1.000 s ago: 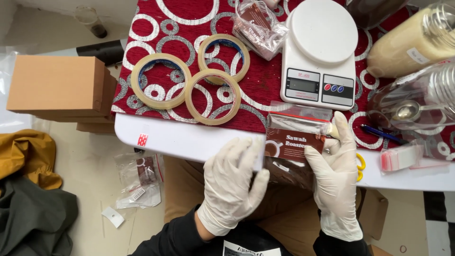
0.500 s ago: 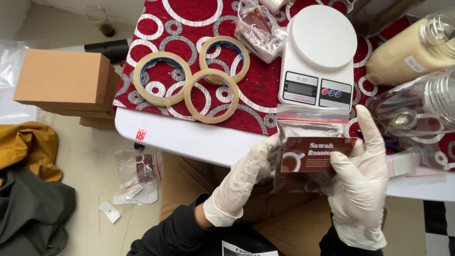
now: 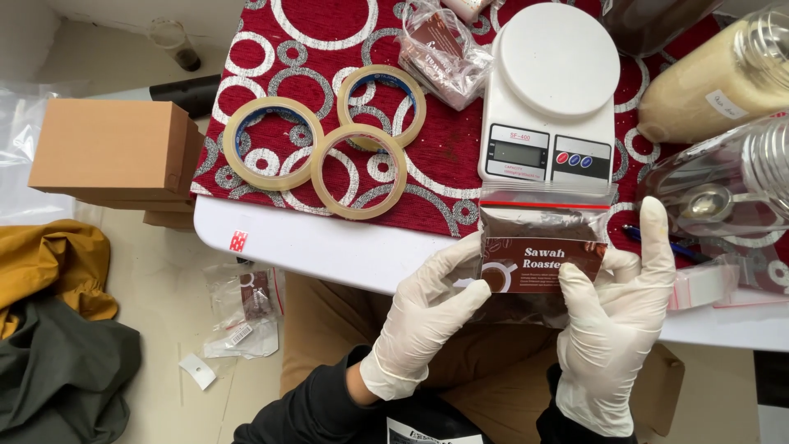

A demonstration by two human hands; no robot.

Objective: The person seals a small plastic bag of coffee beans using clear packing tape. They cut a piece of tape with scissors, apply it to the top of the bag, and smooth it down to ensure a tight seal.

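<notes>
White table (image 3: 329, 247) at centre, covered by a red cloth (image 3: 444, 148) with white ring pattern. Pale tiled floor (image 3: 156, 304) below, lit evenly by soft daylight. Brown cardboard boxes (image 3: 115, 152) stacked at left. Yellow and dark grey garments (image 3: 49, 329) heaped at lower left. Clear plastic sheet (image 3: 20, 156) beside the boxes.

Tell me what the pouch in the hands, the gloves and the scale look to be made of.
Pouch: clear glossy plastic film, since dark powder shows through, with a brown printed label.
Gloves on the left hand and right hand: thin white rubbery material, probably latex or nitrile, wrinkling at the knuckles.
Scale: smooth white hard plastic, by its even sheen.
</notes>
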